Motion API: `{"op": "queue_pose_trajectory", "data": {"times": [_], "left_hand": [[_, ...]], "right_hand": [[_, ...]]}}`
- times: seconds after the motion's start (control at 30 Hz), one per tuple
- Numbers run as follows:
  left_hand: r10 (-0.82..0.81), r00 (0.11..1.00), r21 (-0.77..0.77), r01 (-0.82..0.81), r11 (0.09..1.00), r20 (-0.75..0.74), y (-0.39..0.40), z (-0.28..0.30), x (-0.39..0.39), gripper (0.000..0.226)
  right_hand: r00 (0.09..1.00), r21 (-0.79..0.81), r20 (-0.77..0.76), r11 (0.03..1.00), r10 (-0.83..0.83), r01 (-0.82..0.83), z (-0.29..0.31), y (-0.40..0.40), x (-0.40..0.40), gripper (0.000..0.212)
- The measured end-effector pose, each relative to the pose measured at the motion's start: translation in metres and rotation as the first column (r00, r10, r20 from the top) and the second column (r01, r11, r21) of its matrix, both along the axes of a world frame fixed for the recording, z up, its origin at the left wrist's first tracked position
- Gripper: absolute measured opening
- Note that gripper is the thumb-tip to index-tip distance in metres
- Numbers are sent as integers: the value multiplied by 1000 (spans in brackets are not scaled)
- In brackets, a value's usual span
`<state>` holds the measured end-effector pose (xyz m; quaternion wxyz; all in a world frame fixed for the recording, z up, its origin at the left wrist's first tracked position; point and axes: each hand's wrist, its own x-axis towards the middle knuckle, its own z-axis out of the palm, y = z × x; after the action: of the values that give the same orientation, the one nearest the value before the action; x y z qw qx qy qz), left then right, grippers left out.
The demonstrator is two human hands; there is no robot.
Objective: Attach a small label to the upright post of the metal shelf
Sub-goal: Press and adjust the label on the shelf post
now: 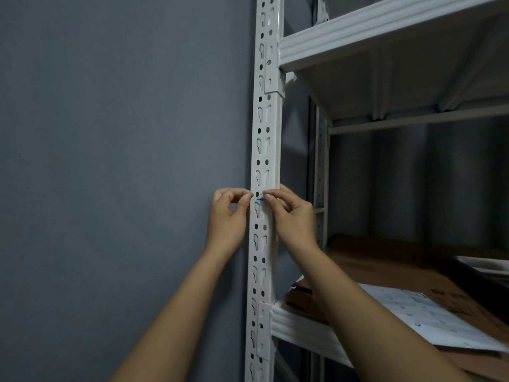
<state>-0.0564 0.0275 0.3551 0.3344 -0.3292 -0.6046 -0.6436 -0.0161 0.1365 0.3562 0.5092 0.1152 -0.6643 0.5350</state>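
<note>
Here both hands meet at the upright post [265,150]: the left hand [230,213] and right hand [289,213] each pinch an end of the small label [260,199], likely stretching it flat across the post's front for sticking.

Single head-worn wide-angle view, facing forward and slightly up along the white upright post [265,150] of the metal shelf [385,31], with the grey wall [124,133] filling the left half. It sits close: both forearms reach in from the bottom edge, the left hand [228,213] and right hand [292,213] meeting at the post near frame centre. No second view, so nothing is shared.
</note>
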Motion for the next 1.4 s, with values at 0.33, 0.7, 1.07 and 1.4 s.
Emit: {"op": "queue_pose_trajectory", "data": {"times": [0.33, 0.7, 1.07, 1.4], "left_hand": [[-91, 996, 31, 91, 995, 9, -5, 0, 5, 23], [-92, 995, -48, 91, 995, -24, -11, 3, 16, 18], [-200, 979, -60, 201, 978, 27, -15, 4, 8, 25], [163, 983, -88, -171, 981, -88, -1, -13, -8, 9]], "right_hand": [[967, 159, -44, 954, -251, 255, 1, -10, 13, 16], [989, 225, -8, 964, -145, 143, 13, -8, 24, 15], [992, 120, 112, 991, 52, -65, 22, 2, 34, 16], [929, 326, -99, 870, -358, 370, 11, 13, 8, 13]]}}
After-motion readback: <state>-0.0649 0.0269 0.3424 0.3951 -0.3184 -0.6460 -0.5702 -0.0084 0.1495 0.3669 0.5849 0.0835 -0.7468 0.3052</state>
